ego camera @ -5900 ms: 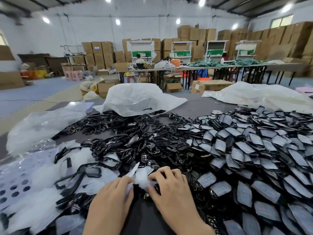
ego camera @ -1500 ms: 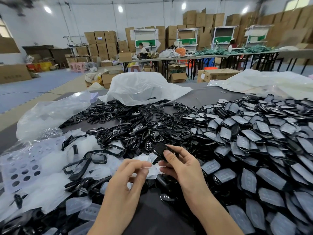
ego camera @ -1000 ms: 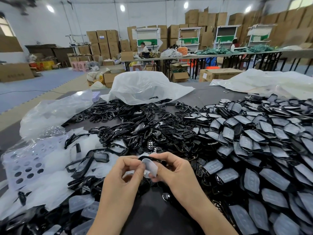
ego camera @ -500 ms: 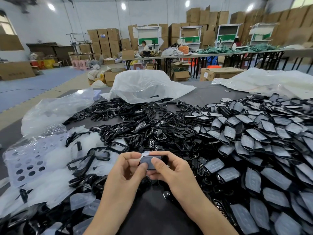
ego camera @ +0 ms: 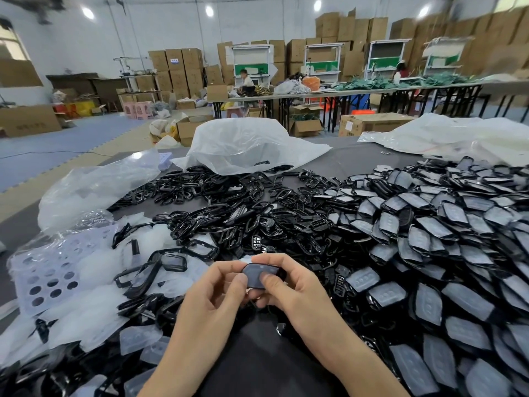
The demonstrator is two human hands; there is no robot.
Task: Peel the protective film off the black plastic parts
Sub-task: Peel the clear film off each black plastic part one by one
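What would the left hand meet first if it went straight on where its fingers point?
The left hand would meet the part first; its fingertips look to touch it. Beyond that, likely the right hand.

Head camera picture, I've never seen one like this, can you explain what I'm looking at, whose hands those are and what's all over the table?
There is no machine here. The camera sits on a person's head and looks forward and down, so the two hands are the wearer's own. The left hand and right hand together pinch one small black plastic part, its grey face up. On the dark table: film-covered parts heaped at right, bare black frames in the middle, peeled clear films at left.
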